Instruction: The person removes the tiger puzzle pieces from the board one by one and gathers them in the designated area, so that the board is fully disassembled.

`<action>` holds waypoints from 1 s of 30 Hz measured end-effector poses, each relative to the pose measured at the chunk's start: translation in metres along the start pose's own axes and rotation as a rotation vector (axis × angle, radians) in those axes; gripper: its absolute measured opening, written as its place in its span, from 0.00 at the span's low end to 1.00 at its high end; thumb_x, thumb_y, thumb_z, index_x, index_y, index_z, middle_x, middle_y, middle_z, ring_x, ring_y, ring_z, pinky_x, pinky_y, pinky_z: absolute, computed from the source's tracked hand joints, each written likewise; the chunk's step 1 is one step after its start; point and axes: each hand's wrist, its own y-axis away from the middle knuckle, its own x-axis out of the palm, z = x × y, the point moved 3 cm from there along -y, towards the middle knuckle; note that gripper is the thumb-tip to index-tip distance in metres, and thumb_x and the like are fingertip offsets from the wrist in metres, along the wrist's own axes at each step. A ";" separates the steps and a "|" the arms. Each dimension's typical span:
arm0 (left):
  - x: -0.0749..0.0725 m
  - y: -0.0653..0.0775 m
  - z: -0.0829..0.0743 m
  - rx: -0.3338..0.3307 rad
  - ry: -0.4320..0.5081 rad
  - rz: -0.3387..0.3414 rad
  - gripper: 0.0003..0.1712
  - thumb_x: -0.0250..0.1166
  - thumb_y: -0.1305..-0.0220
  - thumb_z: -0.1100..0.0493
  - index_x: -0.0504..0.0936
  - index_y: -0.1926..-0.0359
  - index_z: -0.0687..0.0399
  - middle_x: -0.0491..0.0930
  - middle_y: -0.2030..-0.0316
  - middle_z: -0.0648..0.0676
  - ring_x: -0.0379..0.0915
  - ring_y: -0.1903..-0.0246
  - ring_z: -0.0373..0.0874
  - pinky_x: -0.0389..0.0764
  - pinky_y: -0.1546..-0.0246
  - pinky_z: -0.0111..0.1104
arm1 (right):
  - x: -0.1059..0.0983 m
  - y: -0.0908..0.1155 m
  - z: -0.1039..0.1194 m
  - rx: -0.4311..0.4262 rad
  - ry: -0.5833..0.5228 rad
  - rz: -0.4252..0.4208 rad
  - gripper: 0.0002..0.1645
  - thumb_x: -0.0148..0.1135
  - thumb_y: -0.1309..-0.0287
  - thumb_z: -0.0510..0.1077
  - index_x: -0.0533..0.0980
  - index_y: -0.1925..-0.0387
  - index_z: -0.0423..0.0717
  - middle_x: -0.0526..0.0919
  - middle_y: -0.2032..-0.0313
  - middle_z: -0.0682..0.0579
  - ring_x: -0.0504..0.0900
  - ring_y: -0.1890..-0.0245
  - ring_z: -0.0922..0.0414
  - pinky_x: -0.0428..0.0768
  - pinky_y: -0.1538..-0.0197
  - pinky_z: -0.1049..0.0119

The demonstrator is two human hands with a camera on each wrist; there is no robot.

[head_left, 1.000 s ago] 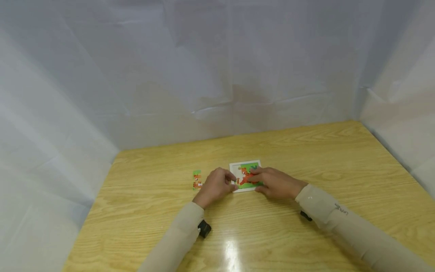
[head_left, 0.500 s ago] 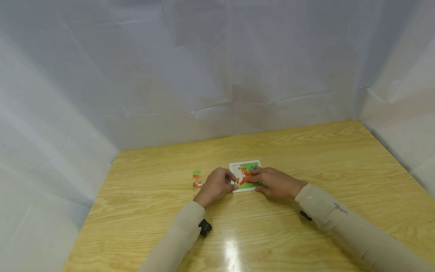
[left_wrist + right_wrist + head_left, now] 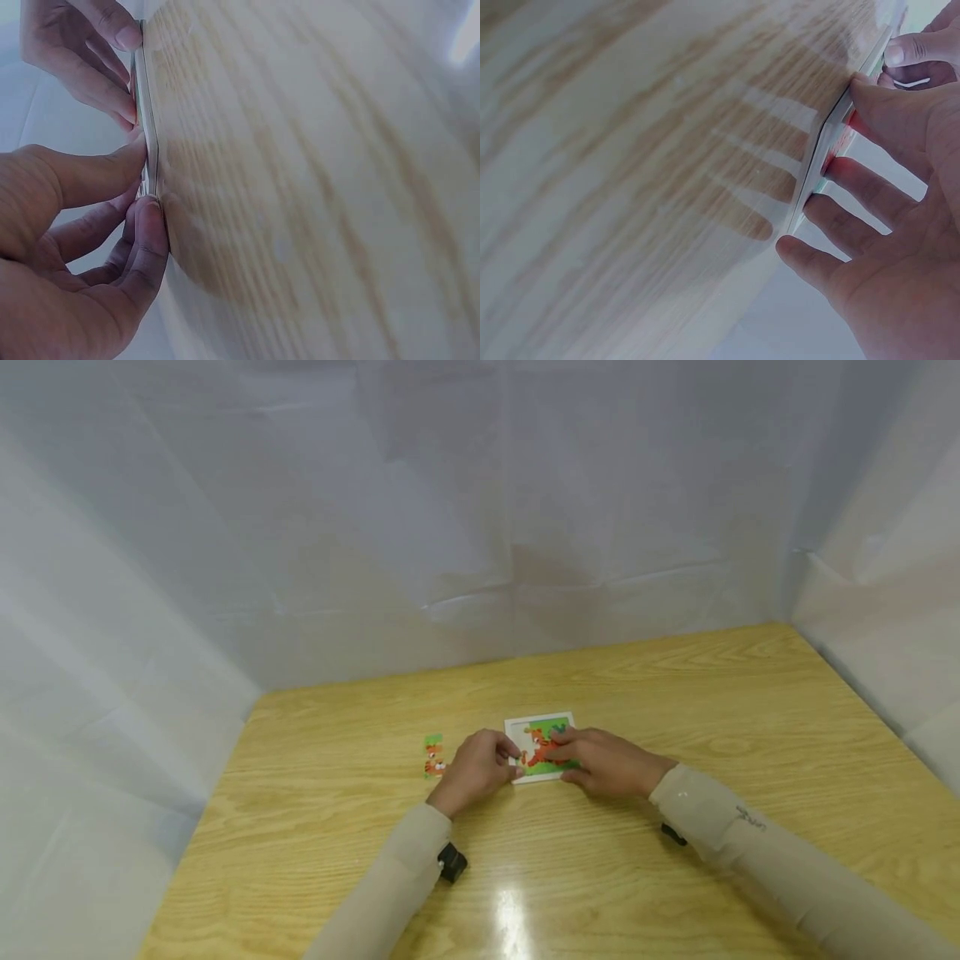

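A small white puzzle tray (image 3: 540, 717) lies flat on the wooden table, with a tiger picture on green puzzle pieces (image 3: 537, 740) inside it. Its left strip shows bare and pale. My left hand (image 3: 474, 767) pinches the tray's near left edge between thumb and curled fingers; in the left wrist view the tray (image 3: 148, 101) is seen edge-on. Across the picture's right half rests my right hand (image 3: 611, 764), fingers spread and fairly straight, thumb at the near edge. Left of the left hand lie loose tiger-print pieces (image 3: 434, 758); my hand partly hides them.
The wooden table (image 3: 360, 835) extends on every side of the tray. White sheeting (image 3: 420, 527) hangs behind the table and along both sides. Both forearms wear beige sleeves, with a black wrist device (image 3: 452, 863) under the left one.
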 end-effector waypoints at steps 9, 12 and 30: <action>0.002 0.002 -0.001 0.021 0.021 -0.017 0.08 0.74 0.40 0.64 0.85 0.61 0.58 0.81 0.66 0.50 0.76 0.66 0.41 0.80 0.61 0.36 | 0.002 0.000 -0.002 -0.006 0.003 -0.001 0.22 0.68 0.36 0.37 0.80 0.41 0.38 0.78 0.39 0.36 0.75 0.36 0.41 0.74 0.38 0.45; 0.002 0.003 -0.002 0.030 0.026 -0.026 0.08 0.74 0.40 0.65 0.85 0.60 0.60 0.81 0.66 0.51 0.76 0.66 0.42 0.80 0.62 0.35 | 0.002 0.000 -0.002 -0.018 0.003 -0.007 0.22 0.68 0.36 0.37 0.80 0.41 0.38 0.79 0.40 0.38 0.75 0.36 0.41 0.74 0.38 0.45; 0.004 0.004 -0.005 0.069 -0.020 -0.104 0.09 0.76 0.43 0.66 0.85 0.62 0.58 0.82 0.67 0.50 0.77 0.68 0.39 0.80 0.65 0.32 | 0.001 0.002 -0.003 -0.011 -0.005 -0.011 0.22 0.68 0.36 0.37 0.80 0.40 0.39 0.77 0.38 0.36 0.75 0.36 0.41 0.74 0.38 0.45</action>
